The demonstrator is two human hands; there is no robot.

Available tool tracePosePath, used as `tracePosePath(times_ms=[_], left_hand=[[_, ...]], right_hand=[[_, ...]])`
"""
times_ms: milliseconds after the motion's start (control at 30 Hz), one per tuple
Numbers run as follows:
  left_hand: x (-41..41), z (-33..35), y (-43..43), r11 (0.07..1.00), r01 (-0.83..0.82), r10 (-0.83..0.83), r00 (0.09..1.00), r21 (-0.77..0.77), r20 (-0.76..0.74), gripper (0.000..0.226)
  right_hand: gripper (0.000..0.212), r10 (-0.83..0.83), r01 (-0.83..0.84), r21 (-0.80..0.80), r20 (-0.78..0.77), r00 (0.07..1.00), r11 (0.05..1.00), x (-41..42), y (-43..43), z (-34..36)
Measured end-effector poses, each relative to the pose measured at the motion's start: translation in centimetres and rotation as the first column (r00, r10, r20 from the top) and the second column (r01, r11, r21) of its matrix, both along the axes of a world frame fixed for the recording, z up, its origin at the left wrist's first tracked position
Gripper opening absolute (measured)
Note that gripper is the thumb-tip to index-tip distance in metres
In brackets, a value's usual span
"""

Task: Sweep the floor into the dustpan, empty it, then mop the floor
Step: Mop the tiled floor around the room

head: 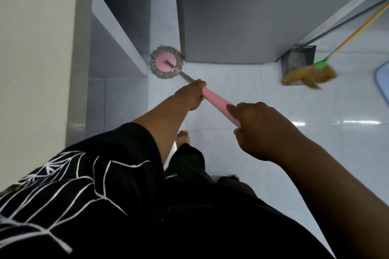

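A round mop head (165, 65), pink disc with grey strands, lies flat on the pale tiled floor (294, 111) beside the corner of a grey cabinet. Its metal shaft runs back to a pink handle (214, 98). My left hand (192, 94) grips the handle's upper end, nearer the mop head. My right hand (259, 130) grips the handle's lower end, closer to my body. A straw broom (311, 74) with a green collar and yellow stick leans on a grey dustpan (296, 63) at the right.
A tall grey cabinet (242, 17) fills the upper middle. A white wall (35, 48) and a grey shelf unit (113, 33) stand at the left, leaving a narrow gap of floor. A blue mat edge (382, 82) shows far right. My bare feet (183, 135) stand below.
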State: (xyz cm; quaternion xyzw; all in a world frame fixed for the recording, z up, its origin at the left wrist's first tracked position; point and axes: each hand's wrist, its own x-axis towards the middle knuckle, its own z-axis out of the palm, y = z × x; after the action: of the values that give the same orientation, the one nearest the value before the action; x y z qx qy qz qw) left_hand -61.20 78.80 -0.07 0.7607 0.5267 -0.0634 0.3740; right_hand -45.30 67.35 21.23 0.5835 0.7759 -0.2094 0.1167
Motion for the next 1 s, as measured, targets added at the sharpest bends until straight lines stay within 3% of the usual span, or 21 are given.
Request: tracePosePath(times_ms=[233, 433, 1000], left_hand=[[-1.5, -0.4, 0.7, 1.000, 0.026, -0.027, 0.999, -0.012, -0.030, 0.021], [-1.0, -0.2, -1.6, 0.998, 0.018, -0.021, 0.998, -0.052, -0.052, 0.034], [-1.3, 0.3, -1.1, 0.994, -0.026, 0.017, 0.997, -0.110, -0.081, 0.063]], right_hand=[[0.043, -0.001, 0.001, -0.011, 0.002, 1.000, 1.000, -1.8, 0.1, -0.4], [0.052, 0.014, -0.015, -0.039, -0.019, 1.000, 0.999, -1.5, -2.5, -0.1], [0.041, -0.016, 0.016, -0.028, -0.006, 1.000, 0.999, -1.9, -1.2, 0.0]])
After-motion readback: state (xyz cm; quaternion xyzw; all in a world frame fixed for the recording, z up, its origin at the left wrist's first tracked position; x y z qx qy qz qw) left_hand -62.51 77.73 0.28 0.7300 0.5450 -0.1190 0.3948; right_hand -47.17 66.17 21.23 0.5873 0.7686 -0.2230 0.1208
